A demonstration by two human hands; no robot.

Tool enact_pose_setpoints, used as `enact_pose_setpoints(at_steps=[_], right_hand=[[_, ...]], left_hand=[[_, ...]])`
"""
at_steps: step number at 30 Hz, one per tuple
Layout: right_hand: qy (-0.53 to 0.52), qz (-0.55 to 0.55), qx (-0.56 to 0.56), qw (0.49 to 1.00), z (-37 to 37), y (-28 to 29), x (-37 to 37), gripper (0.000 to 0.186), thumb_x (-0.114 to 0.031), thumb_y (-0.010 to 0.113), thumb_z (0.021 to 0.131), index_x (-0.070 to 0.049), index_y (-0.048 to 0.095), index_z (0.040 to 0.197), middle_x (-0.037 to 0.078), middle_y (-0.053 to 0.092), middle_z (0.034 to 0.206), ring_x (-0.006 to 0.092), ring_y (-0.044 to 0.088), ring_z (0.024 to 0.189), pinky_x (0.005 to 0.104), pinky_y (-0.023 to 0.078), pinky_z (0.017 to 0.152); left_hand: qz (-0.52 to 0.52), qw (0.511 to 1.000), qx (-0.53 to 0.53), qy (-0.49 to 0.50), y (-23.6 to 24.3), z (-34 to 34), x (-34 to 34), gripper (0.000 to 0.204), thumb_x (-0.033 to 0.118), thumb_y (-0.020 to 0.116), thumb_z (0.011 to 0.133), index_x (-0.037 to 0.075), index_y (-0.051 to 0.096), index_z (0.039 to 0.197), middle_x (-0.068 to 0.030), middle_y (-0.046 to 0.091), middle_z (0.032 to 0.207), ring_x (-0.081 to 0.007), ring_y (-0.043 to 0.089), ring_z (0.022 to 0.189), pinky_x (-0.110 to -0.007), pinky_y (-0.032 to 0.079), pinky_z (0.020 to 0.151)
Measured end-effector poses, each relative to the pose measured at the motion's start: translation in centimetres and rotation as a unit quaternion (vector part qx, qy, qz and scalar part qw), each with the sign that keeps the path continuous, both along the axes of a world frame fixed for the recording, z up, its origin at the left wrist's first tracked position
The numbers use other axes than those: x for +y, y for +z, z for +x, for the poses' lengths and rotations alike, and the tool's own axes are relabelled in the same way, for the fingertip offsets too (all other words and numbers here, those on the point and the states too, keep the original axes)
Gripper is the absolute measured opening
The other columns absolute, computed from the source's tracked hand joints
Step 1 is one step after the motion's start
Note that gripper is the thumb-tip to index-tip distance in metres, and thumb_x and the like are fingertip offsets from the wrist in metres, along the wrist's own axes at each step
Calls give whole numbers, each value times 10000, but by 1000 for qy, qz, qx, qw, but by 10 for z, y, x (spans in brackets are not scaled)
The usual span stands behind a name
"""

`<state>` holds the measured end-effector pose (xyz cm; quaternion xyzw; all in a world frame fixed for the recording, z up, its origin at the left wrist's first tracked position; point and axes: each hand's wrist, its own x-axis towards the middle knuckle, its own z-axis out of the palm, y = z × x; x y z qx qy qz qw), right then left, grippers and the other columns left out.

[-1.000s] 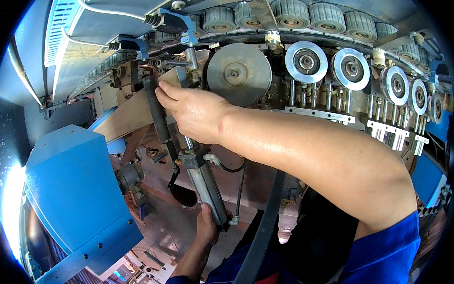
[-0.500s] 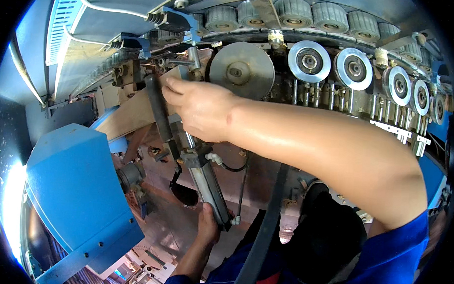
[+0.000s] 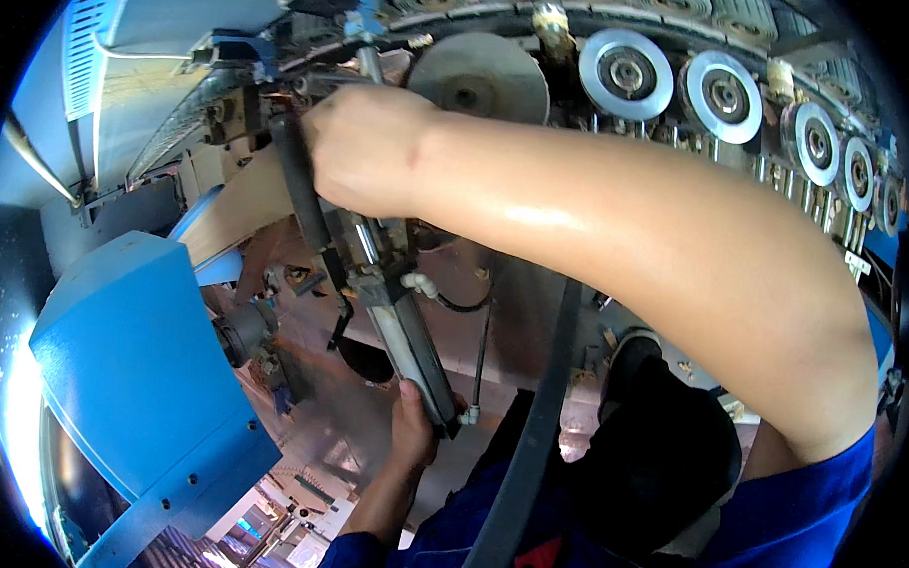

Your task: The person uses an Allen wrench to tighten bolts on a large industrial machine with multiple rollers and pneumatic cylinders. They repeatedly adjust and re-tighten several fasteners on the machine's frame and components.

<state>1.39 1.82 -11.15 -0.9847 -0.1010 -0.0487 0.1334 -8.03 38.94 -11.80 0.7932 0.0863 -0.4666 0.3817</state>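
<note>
Cylinder (image 3: pixel 408 350): support firmly with left hand (image 3: pixel 411 431) clasping five-o'clock end, and right hand (image 3: pixel 364 151), with grip impossible to tell, toward eleven o'clock.

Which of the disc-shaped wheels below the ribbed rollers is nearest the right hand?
The large, dull-grey disc at the row's left end, partly hidden by the right hand and forearm; the other wheels sit further right and look smaller.

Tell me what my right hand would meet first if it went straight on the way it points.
Your right hand points leftward, so it would probably meet the dark cylindrical bar first; whether they already touch is unclear.
</note>
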Motion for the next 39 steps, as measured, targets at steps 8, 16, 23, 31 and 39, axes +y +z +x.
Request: enact_pose_setpoints(at_steps=[8,16,23,31,39], right_hand=[[-4,-92,90,992,14,8,9,207,-244,683,876,-182,806,1031,-16,763,1097,241,703,1041,421,596,787],[-73,9,77,994,-3,2,-8,185,-196,676,871,-150,812,986,8,763,1055,231,695,1020,389,576,813],[-68,205,-279,935,-119,-15,29,167,-231,628,777,-117,575,668,25,563,792,159,566,809,333,466,689],[-132,242,-93,957,-223,-102,54,156,-176,660,719,-102,531,671,51,556,708,191,600,643,344,510,548],[-202,287,-161,922,-116,-53,59,224,-119,617,828,-4,629,1019,123,636,885,235,702,735,329,597,581]], left_hand=[[-8,999,24,33,-1,-3,-4,852,780,290,971,27,499,1311,-171,664,940,-311,695,876,-447,563,776],[-32,998,46,12,-3,4,-11,838,778,294,971,26,509,1270,-173,650,976,-302,683,917,-454,554,806],[-24,998,40,43,3,-1,-3,834,781,318,967,23,503,1263,-168,643,963,-293,678,915,-450,550,813],[-33,997,54,37,2,2,-11,843,789,354,953,24,484,1281,-163,621,991,-298,676,922,-456,552,810],[-21,998,39,33,-3,1,2,858,784,320,965,-2,528,1239,-183,663,968,-319,701,882,-450,574,756]])
